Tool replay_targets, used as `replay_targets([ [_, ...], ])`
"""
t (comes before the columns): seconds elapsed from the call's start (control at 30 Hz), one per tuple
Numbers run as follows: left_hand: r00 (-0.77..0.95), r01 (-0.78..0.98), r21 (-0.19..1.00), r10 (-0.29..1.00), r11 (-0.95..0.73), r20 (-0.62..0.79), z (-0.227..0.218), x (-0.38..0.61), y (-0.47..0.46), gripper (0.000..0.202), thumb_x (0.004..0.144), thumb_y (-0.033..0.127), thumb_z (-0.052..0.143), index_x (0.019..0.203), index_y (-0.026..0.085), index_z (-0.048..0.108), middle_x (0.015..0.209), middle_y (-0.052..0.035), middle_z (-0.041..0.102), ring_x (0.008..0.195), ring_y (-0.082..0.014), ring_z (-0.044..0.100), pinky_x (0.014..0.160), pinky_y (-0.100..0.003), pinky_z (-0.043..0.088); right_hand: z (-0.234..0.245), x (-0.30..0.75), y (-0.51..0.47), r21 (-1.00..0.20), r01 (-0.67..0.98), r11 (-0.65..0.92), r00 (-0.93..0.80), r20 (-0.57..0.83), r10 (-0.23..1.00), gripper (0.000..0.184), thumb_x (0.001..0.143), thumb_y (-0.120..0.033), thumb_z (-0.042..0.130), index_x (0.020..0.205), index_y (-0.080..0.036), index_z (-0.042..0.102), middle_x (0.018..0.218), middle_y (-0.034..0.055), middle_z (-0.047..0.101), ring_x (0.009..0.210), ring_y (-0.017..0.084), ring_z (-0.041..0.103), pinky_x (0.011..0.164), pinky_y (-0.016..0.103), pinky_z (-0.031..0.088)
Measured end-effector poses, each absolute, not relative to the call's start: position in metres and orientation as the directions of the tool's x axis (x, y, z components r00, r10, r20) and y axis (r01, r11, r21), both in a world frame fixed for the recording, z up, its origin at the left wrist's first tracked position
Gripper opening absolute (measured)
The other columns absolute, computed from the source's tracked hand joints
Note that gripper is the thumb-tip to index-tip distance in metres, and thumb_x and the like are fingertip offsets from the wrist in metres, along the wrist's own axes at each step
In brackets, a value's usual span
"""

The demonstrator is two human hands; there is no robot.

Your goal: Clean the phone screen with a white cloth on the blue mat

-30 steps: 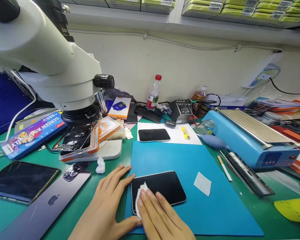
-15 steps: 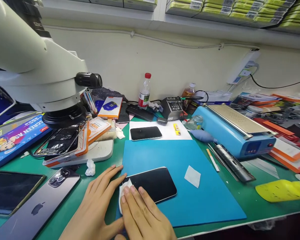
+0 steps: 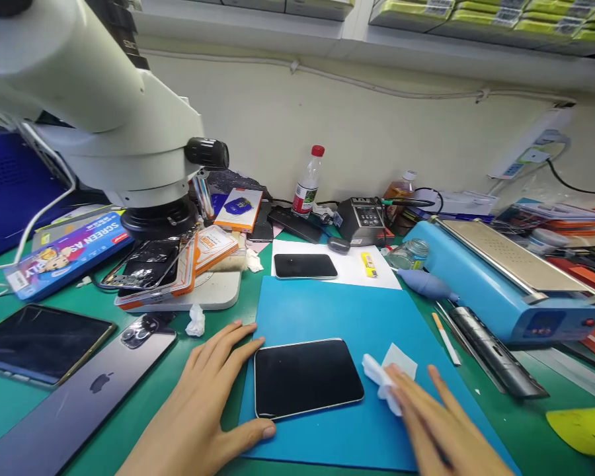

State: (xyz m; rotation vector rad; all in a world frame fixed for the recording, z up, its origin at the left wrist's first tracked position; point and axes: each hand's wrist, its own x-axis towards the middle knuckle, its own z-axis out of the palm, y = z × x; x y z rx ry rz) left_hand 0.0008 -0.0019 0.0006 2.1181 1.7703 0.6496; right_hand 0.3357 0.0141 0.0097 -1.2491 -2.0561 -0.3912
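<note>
Nearest us, our left hand (image 3: 205, 403) lies spread flat at the near left corner of the blue mat (image 3: 357, 317), fingers splayed along the short left end of the black phone (image 3: 307, 378), thumb curling under its near left corner. Our right hand (image 3: 439, 423) rests on the mat's near right part, fingers loosely extended and pressing a crumpled white wipe (image 3: 379, 380) against the mat, just off the phone's right end and apart from the glass. A flat white square (image 3: 401, 360) lies touching the wipe on its far side.

The phone lies face up between our hands, its long axis running left to right, roughly parallel to the counter's near edge. Our left hand is on it; our right hand is the one beside it, so the phone lies to the left of the wipe.

Farther back, a second phone (image 3: 305, 266) sits on white paper (image 3: 371, 276) at the mat's far edge. The microscope (image 3: 104, 125) overhangs the counter's far left; a blue machine (image 3: 500, 277) stands toward the right.
</note>
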Motion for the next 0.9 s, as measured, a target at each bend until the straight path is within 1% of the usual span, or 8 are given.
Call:
replay_targets([
  [0.1, 0.154, 0.838, 0.511, 0.981, -0.194, 0.118, 0.006, 0.002, 0.001, 0.088, 0.084, 0.05, 0.09, 0.161, 0.037, 0.051, 0.175, -0.0083, 0.046, 0.162, -0.0431, 0.04, 0.122, -0.067, 0.048, 0.013, 0.339, 0.033, -0.194, 0.96, 0.2, -0.024, 0.657, 0.753, 0.039, 0.111, -0.045, 0.051, 0.145, -0.036, 0.069, 0.138, -0.0001, 0.075, 0.133, 0.036, 0.07, 0.104, 0.052, 0.064],
  [0.17, 0.145, 0.84, 0.512, 0.984, -0.179, 0.107, 0.01, 0.003, 0.002, 0.089, 0.077, 0.054, 0.094, 0.156, 0.034, 0.057, 0.175, -0.01, 0.046, 0.161, -0.0458, 0.039, 0.122, -0.07, 0.047, 0.019, 0.336, 0.046, -0.182, 0.97, 0.162, -0.011, 0.633, 0.774, 0.055, 0.11, -0.059, 0.044, 0.152, -0.03, 0.064, 0.144, 0.0081, 0.071, 0.135, 0.045, 0.067, 0.103, 0.065, 0.061],
  [0.23, 0.125, 0.837, 0.525, 0.988, -0.154, 0.091, 0.014, 0.005, 0.004, 0.083, 0.077, 0.053, 0.094, 0.15, 0.033, 0.061, 0.174, -0.0098, 0.047, 0.161, -0.0462, 0.039, 0.121, -0.072, 0.047, 0.026, 0.325, 0.053, -0.234, 0.954, 0.187, 0.004, 0.633, 0.774, 0.063, 0.109, -0.061, 0.044, 0.16, -0.025, 0.056, 0.153, 0.0131, 0.063, 0.14, 0.046, 0.062, 0.108, 0.068, 0.057],
  [0.33, 0.116, 0.813, 0.569, 0.992, -0.122, 0.047, 0.02, 0.006, 0.005, 0.068, 0.083, 0.046, 0.09, 0.145, 0.035, 0.063, 0.173, -0.0075, 0.048, 0.162, -0.0436, 0.038, 0.12, -0.072, 0.048, 0.037, 0.302, 0.05, -0.373, 0.88, 0.295, -0.015, 0.598, 0.802, 0.045, 0.11, -0.051, 0.051, 0.15, -0.035, 0.062, 0.149, 0.0058, 0.066, 0.133, 0.034, 0.068, 0.105, 0.049, 0.063],
  [0.43, 0.123, 0.781, 0.614, 0.992, -0.113, 0.027, 0.02, 0.005, 0.004, 0.066, 0.084, 0.042, 0.09, 0.143, 0.036, 0.062, 0.171, -0.0066, 0.05, 0.162, -0.0424, 0.038, 0.12, -0.071, 0.049, 0.039, 0.285, 0.045, -0.488, 0.803, 0.342, -0.009, 0.565, 0.825, 0.031, 0.11, -0.046, 0.054, 0.134, -0.039, 0.072, 0.132, 0.0004, 0.076, 0.119, 0.025, 0.075, 0.078, 0.03, 0.067],
  [0.57, 0.061, 0.752, 0.65, 0.993, -0.112, 0.102, 0.008, 0.006, -0.004, 0.073, 0.082, 0.034, 0.091, 0.147, 0.04, 0.057, 0.163, -0.0058, 0.058, 0.158, -0.0386, 0.045, 0.123, -0.066, 0.048, 0.031, 0.285, 0.045, -0.668, 0.713, 0.212, 0.139, 0.432, 0.891, 0.035, 0.109, -0.051, 0.052, 0.133, -0.036, 0.073, 0.114, 0.0015, 0.081, 0.091, 0.017, 0.08, 0.043, 0.018, 0.051],
  [0.73, 0.008, 0.767, 0.637, 0.994, -0.079, 0.113, 0.001, 0.002, -0.011, 0.068, 0.087, 0.043, 0.084, 0.147, 0.047, 0.054, 0.162, -0.001, 0.059, 0.152, -0.0367, 0.055, 0.111, -0.061, 0.06, 0.024, 0.291, 0.049, -0.791, 0.6, 0.117, 0.121, 0.234, 0.965, 0.04, 0.104, -0.058, 0.059, 0.128, -0.03, 0.076, 0.105, 0.004, 0.082, 0.087, 0.017, 0.081, 0.055, 0.016, 0.058],
  [0.9, 0.073, 0.806, 0.576, 0.988, -0.137, 0.134, -0.002, -0.009, -0.01, 0.063, 0.094, 0.053, 0.078, 0.151, 0.046, 0.051, 0.16, -0.0035, 0.062, 0.145, -0.036, 0.063, 0.102, -0.055, 0.067, 0.027, 0.29, 0.049, -0.83, 0.536, 0.157, 0.099, 0.246, 0.964, 0.027, 0.097, -0.053, 0.071, 0.105, -0.028, 0.078, 0.1, 0.0018, 0.081, 0.089, 0.016, 0.08, 0.074, 0.016, 0.062],
])
